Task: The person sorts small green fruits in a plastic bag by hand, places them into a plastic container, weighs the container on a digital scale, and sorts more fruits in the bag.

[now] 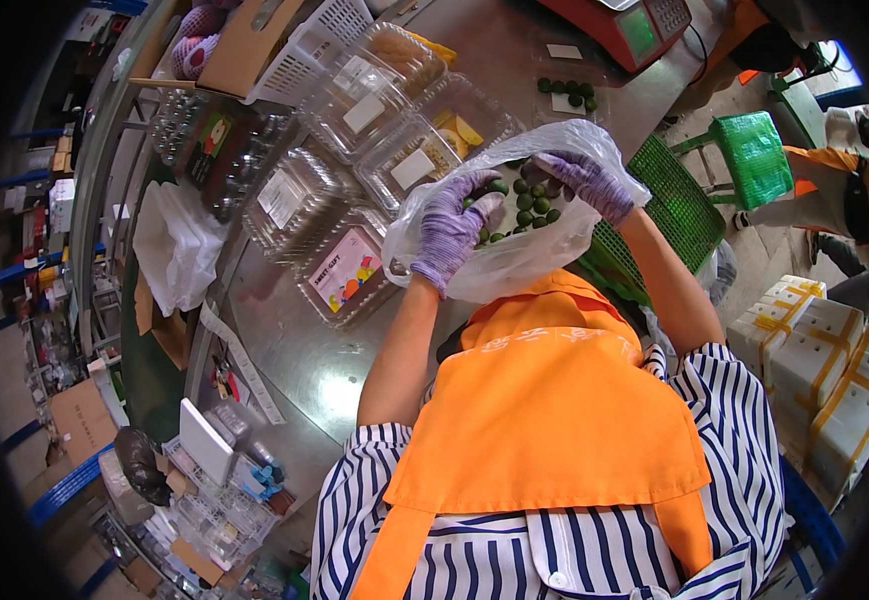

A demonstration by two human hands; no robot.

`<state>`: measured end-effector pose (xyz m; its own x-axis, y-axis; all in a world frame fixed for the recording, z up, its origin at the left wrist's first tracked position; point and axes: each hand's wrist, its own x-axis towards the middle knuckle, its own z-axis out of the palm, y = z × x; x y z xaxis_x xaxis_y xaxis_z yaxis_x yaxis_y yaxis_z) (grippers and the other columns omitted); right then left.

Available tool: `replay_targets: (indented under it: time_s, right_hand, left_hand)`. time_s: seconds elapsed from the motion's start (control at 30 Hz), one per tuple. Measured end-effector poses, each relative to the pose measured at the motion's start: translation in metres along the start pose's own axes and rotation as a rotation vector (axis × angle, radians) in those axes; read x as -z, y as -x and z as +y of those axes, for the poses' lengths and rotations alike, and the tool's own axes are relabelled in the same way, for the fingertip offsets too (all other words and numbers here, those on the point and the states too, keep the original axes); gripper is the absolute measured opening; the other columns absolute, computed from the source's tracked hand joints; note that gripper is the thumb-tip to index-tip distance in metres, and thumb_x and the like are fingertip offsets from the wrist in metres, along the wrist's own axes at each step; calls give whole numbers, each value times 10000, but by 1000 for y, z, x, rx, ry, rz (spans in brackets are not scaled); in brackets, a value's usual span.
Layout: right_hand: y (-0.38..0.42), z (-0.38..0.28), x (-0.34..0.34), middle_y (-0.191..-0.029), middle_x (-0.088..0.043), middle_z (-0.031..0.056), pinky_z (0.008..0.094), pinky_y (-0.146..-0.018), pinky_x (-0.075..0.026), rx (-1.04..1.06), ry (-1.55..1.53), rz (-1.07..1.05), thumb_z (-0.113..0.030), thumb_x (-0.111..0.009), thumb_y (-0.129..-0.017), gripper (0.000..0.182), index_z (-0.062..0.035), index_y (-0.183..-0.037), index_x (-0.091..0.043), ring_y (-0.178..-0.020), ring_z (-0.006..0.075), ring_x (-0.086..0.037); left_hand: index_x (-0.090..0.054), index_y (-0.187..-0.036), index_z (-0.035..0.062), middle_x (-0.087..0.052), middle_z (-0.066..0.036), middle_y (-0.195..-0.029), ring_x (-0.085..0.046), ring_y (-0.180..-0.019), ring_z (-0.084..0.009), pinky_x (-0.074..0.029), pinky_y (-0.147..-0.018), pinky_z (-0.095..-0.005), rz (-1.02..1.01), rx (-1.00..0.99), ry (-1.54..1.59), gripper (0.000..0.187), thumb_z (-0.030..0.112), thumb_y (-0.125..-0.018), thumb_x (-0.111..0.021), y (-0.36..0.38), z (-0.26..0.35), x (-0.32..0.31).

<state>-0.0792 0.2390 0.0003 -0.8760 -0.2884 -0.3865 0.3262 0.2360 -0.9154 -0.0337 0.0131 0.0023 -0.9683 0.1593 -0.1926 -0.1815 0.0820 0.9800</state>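
A clear plastic bag [529, 265] lies wide-mouthed in front of my chest, with several small round green fruits [525, 203] inside. Both hands wear purple knit gloves and reach into its mouth. My left hand [454, 225] is at the bag's left side, thumb and forefinger curled around a small green fruit, with another at the fingertip. On the right, my right hand [589, 183] stretches its fingers over the fruits, its wrist against the bag's rim. Its fingertips are partly shaded.
Clear plastic boxes [409, 150] and a "Sweet Gift" labelled pack [346, 270] crowd the metal table [284, 345] on the left. A tray of green fruits [566, 93] sits beside a red scale [614, 30]. A green basket [666, 215] is right; white foam boxes [804, 340] stand beyond.
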Motion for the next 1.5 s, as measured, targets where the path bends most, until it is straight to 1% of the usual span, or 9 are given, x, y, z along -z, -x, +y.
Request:
replay_targets:
  time_s: [0.07, 0.23, 0.37, 0.57, 0.77, 1.0, 1.1, 1.3, 1.5]
  right_hand:
    - [-4, 28, 6, -900, -671, 20, 264, -656, -481, 151, 221, 6, -311, -621, -890, 300, -56, -1041, -675, -716, 115, -589]
    - [-9, 51, -12, -878, -658, 124, 318, -742, -486, 164, 550, -31, -148, -637, -838, 178, -46, -980, -666, -775, 240, -603]
    - [-20, 62, -32, -825, -633, 173, 424, -700, -484, 288, 978, 7, -215, -641, -792, 200, -52, -907, -632, -790, 353, -603]
    - [-25, 45, -41, -844, -643, 146, 403, -688, -497, 200, 1109, 4, -236, -657, -791, 249, -42, -943, -627, -777, 294, -624]
    - [-17, 43, -18, -885, -667, 30, 246, -648, -483, -127, -162, -185, -319, -667, -843, 350, -36, -1046, -632, -759, 91, -607]
    - [0, 23, -12, -942, -628, 7, 204, -672, -485, -125, -533, -363, -174, -641, -865, 273, -54, -1109, -624, -769, 60, -590]
    - [4, 4, -12, -988, -622, 16, 223, -740, -500, -235, -477, -368, -124, -652, -853, 294, -47, -1134, -606, -873, 88, -599]
    - [4, 4, -26, -1053, -618, 15, 228, -807, -486, 146, -274, -396, -87, -686, -824, 346, -57, -1153, -584, -934, 67, -556]
    - [3, 4, -15, -1049, -619, 10, 224, -768, -482, 100, -242, -299, -155, -669, -844, 345, -67, -1169, -597, -899, 64, -553]
  left_hand:
    - [-645, -1077, 35, -665, -31, -950, -602, -849, -87, -500, -768, -228, 12, 112, 54, 231, 40, -847, -641, 3, 5, 4]
    - [-642, -1082, 51, -648, 16, -904, -548, -690, -29, -454, -577, -175, -26, 218, 163, 204, 86, -884, -609, 6, 9, 12]
    - [-634, -1092, 63, -630, 38, -848, -500, -600, -17, -390, -479, -155, -103, 273, 337, 206, 154, -916, -580, 8, 8, 15]
    - [-630, -1072, 56, -609, 35, -791, -501, -585, -21, -388, -473, -161, -83, 378, 404, 205, 187, -924, -574, 9, 6, 18]
    - [-638, -1038, 50, -607, 31, -763, -508, -595, -29, -394, -491, -160, -61, 381, 396, 193, 192, -916, -589, 9, 4, 22]
    - [-619, -1114, 47, -625, 12, -814, -506, -602, -36, -405, -494, -184, -44, 342, 117, 243, 171, -906, -595, 5, 1, 14]
    - [-604, -1147, 41, -628, 15, -822, -509, -592, -32, -385, -450, -169, -5, 278, 82, 272, 179, -912, -585, 3, -5, 9]
    - [-616, -1160, 48, -647, 7, -951, -543, -702, -53, -461, -605, -200, -139, 336, 168, 290, 125, -881, -637, 7, 4, 10]
    - [-612, -1166, 47, -648, 5, -993, -577, -785, -60, -476, -643, -192, -130, 277, 268, 288, 118, -887, -622, 9, -5, 8]
